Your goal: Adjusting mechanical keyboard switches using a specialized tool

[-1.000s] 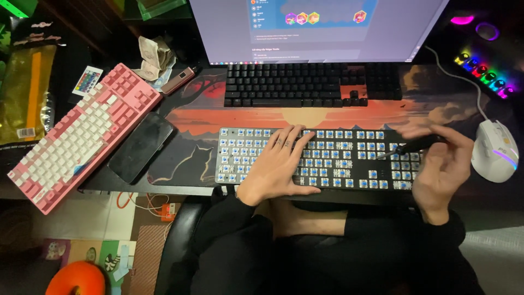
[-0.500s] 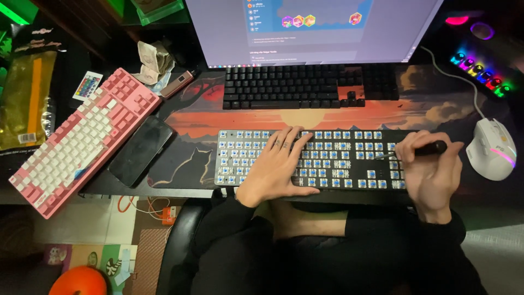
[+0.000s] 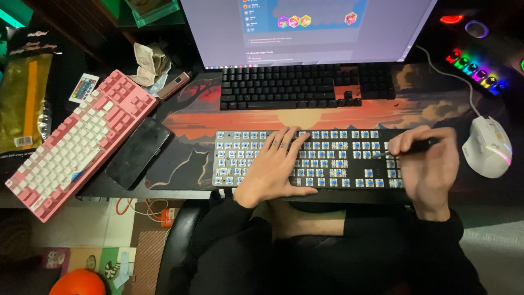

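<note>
A keyboard without keycaps (image 3: 338,158), showing rows of blue switches on a grey plate, lies at the desk's front edge. My left hand (image 3: 275,166) rests flat on its middle, fingers spread. My right hand (image 3: 428,166) is over the keyboard's right end, shut on a thin black tool (image 3: 417,146) whose tip points left at the switches.
Behind it a black keyboard (image 3: 303,86) sits under a lit monitor (image 3: 311,27). A pink and white keyboard (image 3: 76,142) and a black phone (image 3: 137,153) lie at left. A white mouse (image 3: 488,147) sits right. A printed desk mat (image 3: 191,117) covers the desk.
My right hand has come down and leftward onto the keyboard's right end with the black tool. My left hand has stayed flat on the switches.
</note>
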